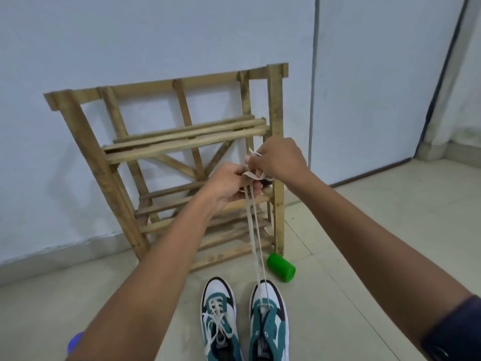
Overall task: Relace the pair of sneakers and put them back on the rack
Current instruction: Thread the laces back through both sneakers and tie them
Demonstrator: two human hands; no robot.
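Observation:
Two teal, white and black sneakers stand side by side on the floor, toes toward a wooden rack [166, 142]. The left sneaker [219, 319] is laced with a loose knot. The right sneaker [269, 324] has only its lowest eyelets threaded. A cream lace [253, 225] rises from it in two taut strands to my hands, which are raised in front of the rack. My left hand [229, 185] pinches the strands just below their upper ends. My right hand [279, 158] grips the lace ends, which stick out between its fingers.
A green cylinder [281, 267] lies on the tiled floor by the rack's right foot. A blue object [75, 342] shows at the lower left behind my forearm. The rack leans against a pale wall; a door frame [440, 82] stands at the right.

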